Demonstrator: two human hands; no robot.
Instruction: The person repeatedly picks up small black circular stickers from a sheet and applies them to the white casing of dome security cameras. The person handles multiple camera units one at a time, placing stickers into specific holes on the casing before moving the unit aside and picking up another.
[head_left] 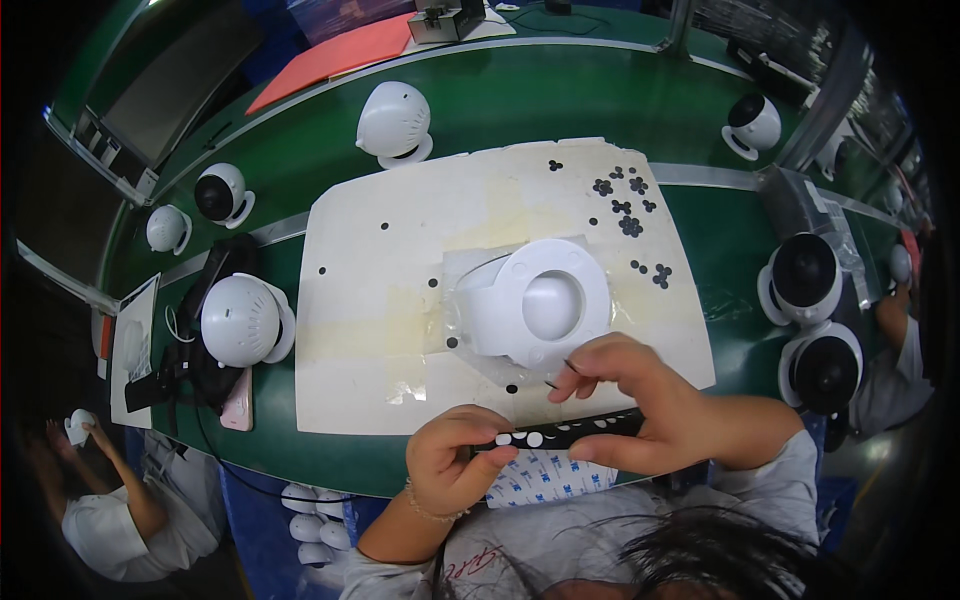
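My left hand (450,455) pinches one end of a black strip (570,433) dotted with round white spots, held level at the table's near edge. My right hand (640,405) is open over the strip's other end. Its thumb lies along the strip; the curved fingers stand apart above, with small dark spots at two fingertips that I cannot make out. Just beyond the hands, a white ball-shaped camera housing (480,315) lies on its side on a translucent sheet, ring-shaped base (593,290) upward. Small round black pads (630,226) lie scattered on the pale board (370,330), several clustered at far right.
White cameras with black faces stand at right (805,275) and far left (220,193). A white ball camera (243,320) stands left, near a pink phone (238,402). A blue-printed white sheet (550,478) hangs below the strip. Other people sit at both sides.
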